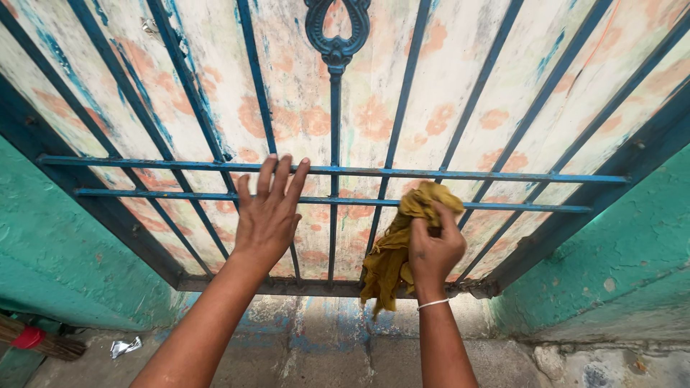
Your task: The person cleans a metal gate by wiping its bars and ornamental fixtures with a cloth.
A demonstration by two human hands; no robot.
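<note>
Nearest, the right hand (433, 251) is closed around a bunched mustard-yellow cloth (402, 244), pressing it against the lower crossbar (503, 206) of a blue metal gate (336, 108), right of centre. The left hand (267, 215) lies flat, fingers spread, holding nothing, fingertips reaching the upper crossbar (144, 163)

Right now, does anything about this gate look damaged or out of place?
Yes. The blue gate bars have worn paint, and the flowered panel behind them is faded and streaked. A crumpled foil scrap lies on the ground at lower left.
</note>
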